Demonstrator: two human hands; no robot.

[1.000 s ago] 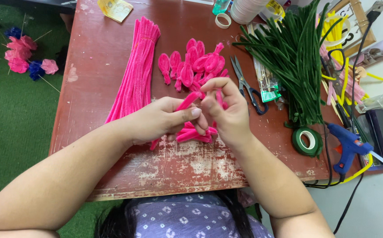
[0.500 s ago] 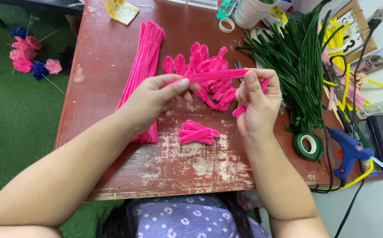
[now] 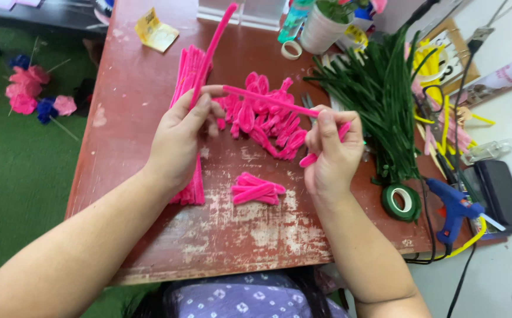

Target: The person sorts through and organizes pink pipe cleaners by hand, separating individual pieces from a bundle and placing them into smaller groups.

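Both hands grasp one pink pipe cleaner [image 3: 268,100], left hand [image 3: 179,138] and right hand [image 3: 329,156] at opposite ends; uneven bending could kink it.

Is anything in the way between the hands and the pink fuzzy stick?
No. Both hands already hold the pink stick: the left hand pinches one end, the right hand grips the other. It hangs above the loop pile with nothing in between.

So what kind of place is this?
Probably a home craft table for making pipe-cleaner flowers. It holds pink pipe cleaners, green stems, floral tape and a glue gun; finished flowers lie nearby.
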